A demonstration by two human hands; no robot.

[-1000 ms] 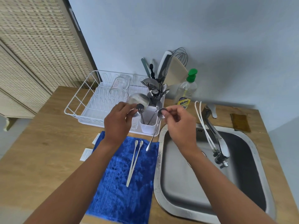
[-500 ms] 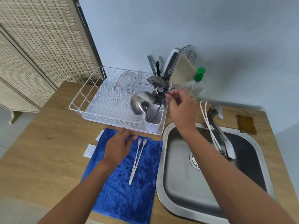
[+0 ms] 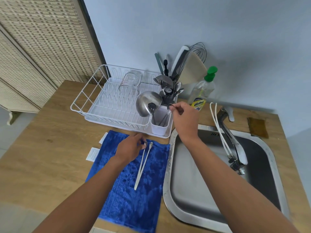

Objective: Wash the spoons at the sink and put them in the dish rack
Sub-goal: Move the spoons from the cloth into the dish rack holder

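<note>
Two long white-handled spoons lie side by side on a blue towel (image 3: 127, 202): the left spoon (image 3: 140, 167) and the right spoon (image 3: 149, 153). My left hand (image 3: 129, 147) is over the towel, a fingertip touching the left spoon's bowl end, and that spoon lies flat. My right hand (image 3: 183, 118) pinches the top of a metal spoon (image 3: 165, 117) that stands in the white cutlery holder (image 3: 159, 129) at the front right corner of the white dish rack (image 3: 80, 101). The steel sink (image 3: 202, 182) is to the right of the towel.
A steel ladle (image 3: 148, 103) and several utensils crowd the holder. A clear measuring cup (image 3: 130, 80) lies in the rack. A green-capped soap bottle (image 3: 202, 91), the faucet (image 3: 235, 145) with white hoses and a brown sponge (image 3: 257, 127) line the back of the counter.
My right hand carried the metal spoon from above the sink's edge into the cutlery holder. My left hand dropped from the ladle to the towel and reached the left spoon's bowl end.
</note>
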